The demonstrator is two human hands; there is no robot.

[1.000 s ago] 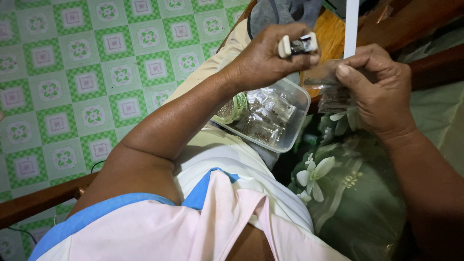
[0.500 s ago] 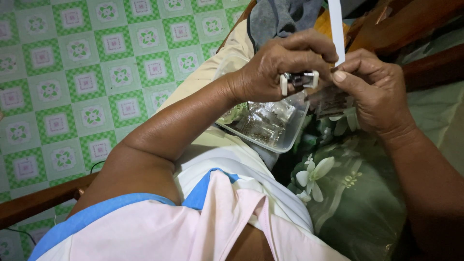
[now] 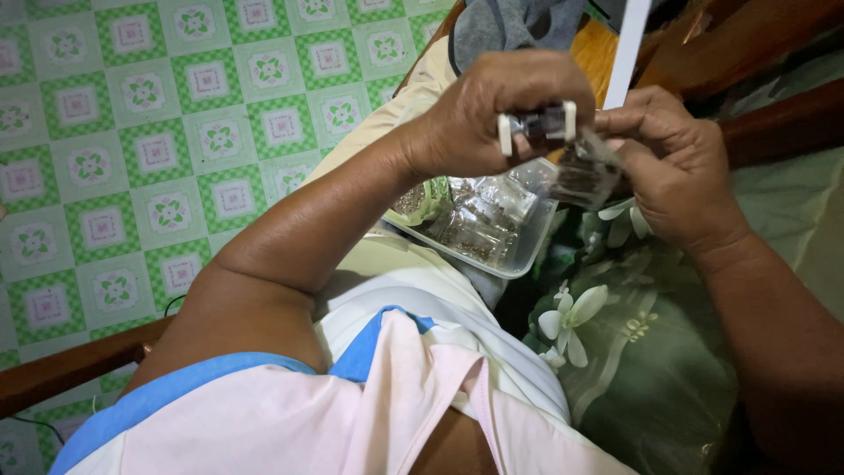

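Clear plastic catches the light between the two hands: one small packet (image 3: pixel 582 171), filled with something dark and grainy, hangs just below the fingers of the right hand (image 3: pixel 673 171), whose grip is pinched on the packet's top edge. Just to the left of it, touching or nearly so, sits one small stapler-like tool (image 3: pixel 538 127), dark in the middle with two white end pieces. The left hand (image 3: pixel 501 110) is clenched around that tool, thumb below, fingers curled over the top, so the tool pokes out of the grip toward the packet's mouth.

Below both hands, on the person's lap, rests one clear plastic tray (image 3: pixel 519 255). Several more filled packets lie heaped in it; I cannot count them exactly, as they overlap. One round greenish roll (image 3: pixel 420 200) lies at the tray's left end, half hidden under the left wrist.

One white strip (image 3: pixel 626 53) stands up behind the right hand. Green cloth with white flowers (image 3: pixel 615 334) spreads to the right of the lap, and green-and-white patterned floor (image 3: pixel 158 149) fills the left side.
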